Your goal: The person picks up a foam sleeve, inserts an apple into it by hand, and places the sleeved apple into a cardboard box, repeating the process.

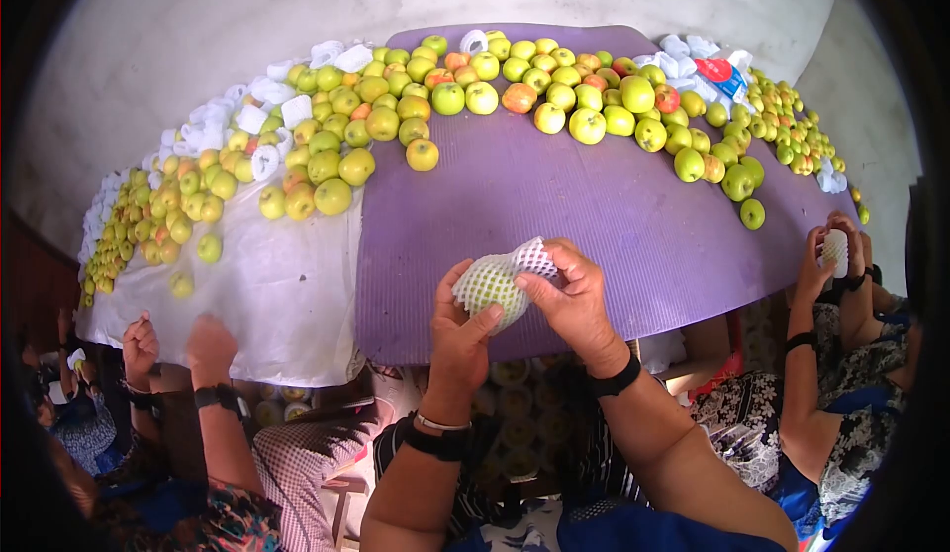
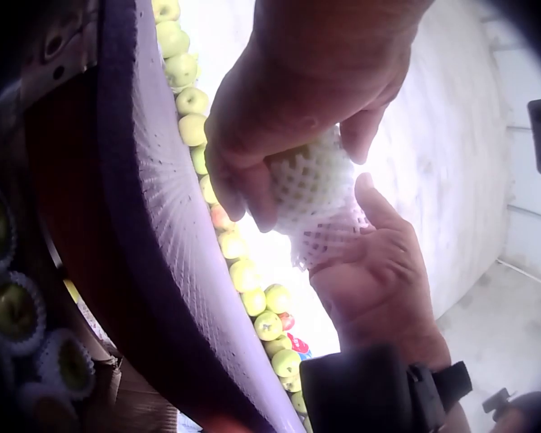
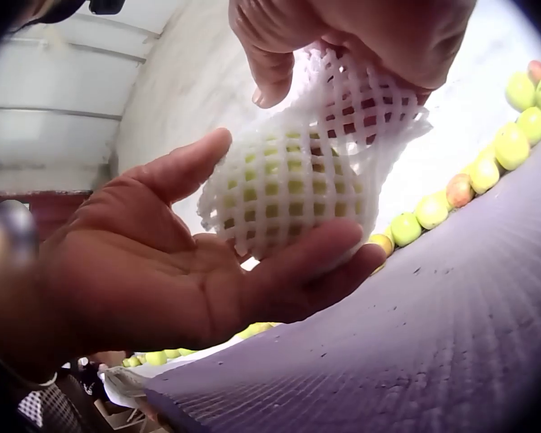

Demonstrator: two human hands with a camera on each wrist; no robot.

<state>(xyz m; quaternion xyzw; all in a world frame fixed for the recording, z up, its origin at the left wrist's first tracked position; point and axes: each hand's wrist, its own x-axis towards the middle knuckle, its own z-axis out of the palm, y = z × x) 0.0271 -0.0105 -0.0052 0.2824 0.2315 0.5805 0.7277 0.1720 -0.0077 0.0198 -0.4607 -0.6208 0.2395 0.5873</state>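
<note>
A green apple inside a white foam net is held above the near edge of the purple mat. My left hand cradles it from the left, thumb in front and fingers around the far side. My right hand pinches the loose end of the net between thumb and fingers. In the right wrist view the net covers the apple, and its loose part narrows toward the right hand. The left wrist view has the left hand curled over the netted apple.
Many loose apples lie along the far side of the mat and on the white sheet to the left. White foam nets are heaped behind them. People work on both sides; netted apples sit below the table edge.
</note>
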